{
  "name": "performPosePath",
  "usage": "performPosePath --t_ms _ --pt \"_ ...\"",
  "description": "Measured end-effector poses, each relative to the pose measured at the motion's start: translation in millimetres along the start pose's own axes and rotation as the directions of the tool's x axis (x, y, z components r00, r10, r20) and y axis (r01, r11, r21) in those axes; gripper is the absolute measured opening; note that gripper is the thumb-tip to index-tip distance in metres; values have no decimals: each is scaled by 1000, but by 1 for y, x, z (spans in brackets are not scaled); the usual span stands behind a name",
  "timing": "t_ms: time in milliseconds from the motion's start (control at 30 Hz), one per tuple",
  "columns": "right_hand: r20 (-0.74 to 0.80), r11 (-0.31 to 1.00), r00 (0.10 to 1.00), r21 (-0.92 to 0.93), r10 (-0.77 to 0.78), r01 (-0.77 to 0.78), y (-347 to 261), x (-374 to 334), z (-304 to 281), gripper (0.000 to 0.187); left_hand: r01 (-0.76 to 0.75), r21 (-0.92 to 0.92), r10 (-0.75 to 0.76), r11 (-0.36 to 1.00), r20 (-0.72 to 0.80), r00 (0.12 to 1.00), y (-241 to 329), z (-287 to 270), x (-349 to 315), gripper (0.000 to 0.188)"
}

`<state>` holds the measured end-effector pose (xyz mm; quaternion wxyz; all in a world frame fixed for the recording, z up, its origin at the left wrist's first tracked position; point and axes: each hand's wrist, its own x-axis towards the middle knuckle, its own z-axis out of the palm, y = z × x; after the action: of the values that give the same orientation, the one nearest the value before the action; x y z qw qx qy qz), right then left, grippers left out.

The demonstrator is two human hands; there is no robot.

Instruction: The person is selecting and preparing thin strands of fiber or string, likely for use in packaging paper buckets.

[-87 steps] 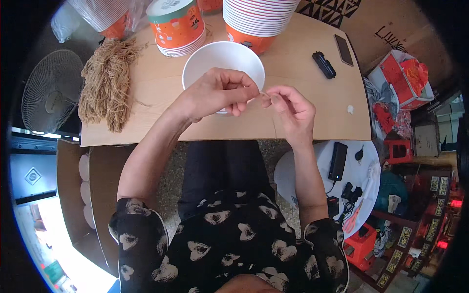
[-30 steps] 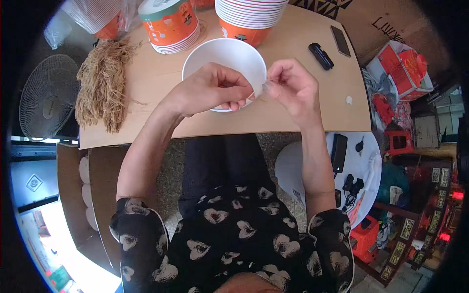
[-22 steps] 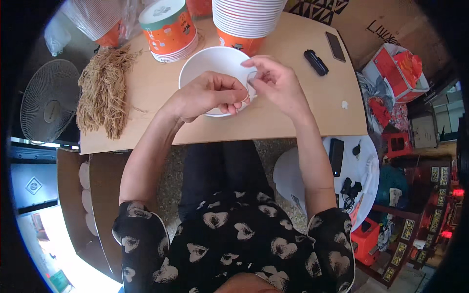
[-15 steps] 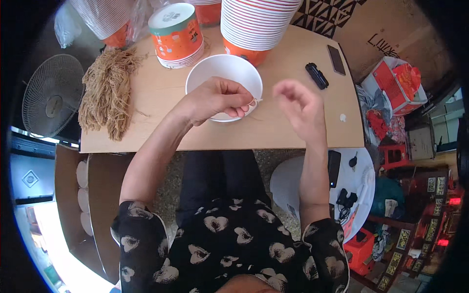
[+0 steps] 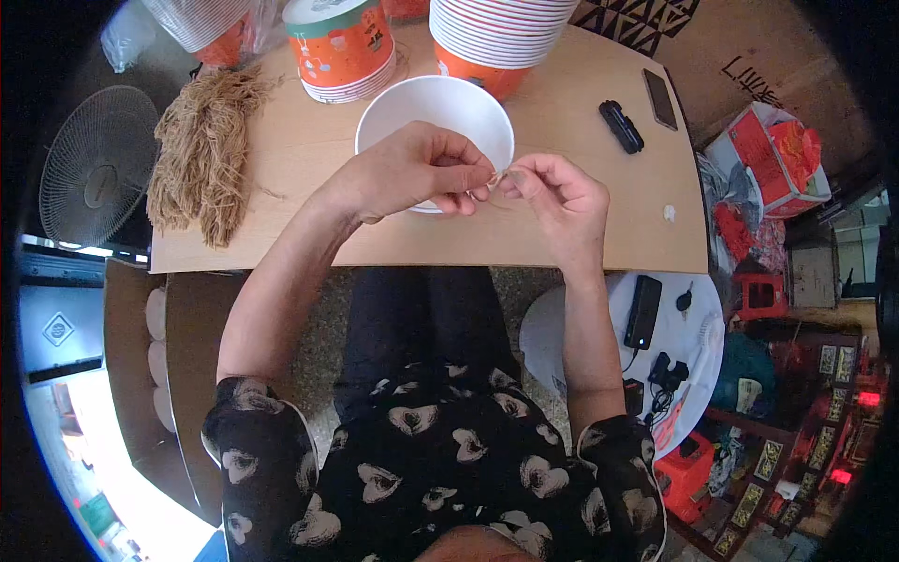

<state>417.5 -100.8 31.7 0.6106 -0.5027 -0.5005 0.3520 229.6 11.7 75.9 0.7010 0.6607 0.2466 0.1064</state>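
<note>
My left hand [image 5: 421, 173] and my right hand [image 5: 562, 192] meet at the near right of a white paper bowl [image 5: 435, 96]. Pinched in the left fingertips is a thin tan string [image 5: 495, 178], of which only a small pale bit shows. The right thumb and forefinger close on the same spot, seemingly at its end; the exact grip is too small to make out. To the left lies a thick bundle of tan strings [image 5: 206, 155], loosely heaped on the wooden table [image 5: 309, 234].
Behind the bowl stand a tall stack of orange-and-white paper buckets [image 5: 496, 42] and a shorter upside-down stack [image 5: 342, 56]. A black case [image 5: 621, 126] and a phone [image 5: 660, 98] lie at the right. A fan [image 5: 98, 169] stands left; a white stool [image 5: 693, 365] holds electronics.
My right hand has come in leftward to meet the left fingertips and pinched together there. The view has tilted slightly, so the table appears higher.
</note>
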Motion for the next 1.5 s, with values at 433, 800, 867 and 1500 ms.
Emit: performPosePath --t_ms 433,800,867,1500 --pt "-9 986 987 53 -159 159 0 0 3 15 -66 -3 66 998 -12 998 -5 3 -4 18" --pt "144 993 988 95 58 -72 -18 0 3 18 -143 5 143 990 -96 985 -12 7 -4 14" --pt "132 995 990 78 50 -61 -20 4 4 18 -206 218 247 954 -179 952 -17 9 -3 13" --pt "12 925 968 291 251 -244 -6 6 26 15 -374 835 857 403 -201 474 -40 25 -7 20"
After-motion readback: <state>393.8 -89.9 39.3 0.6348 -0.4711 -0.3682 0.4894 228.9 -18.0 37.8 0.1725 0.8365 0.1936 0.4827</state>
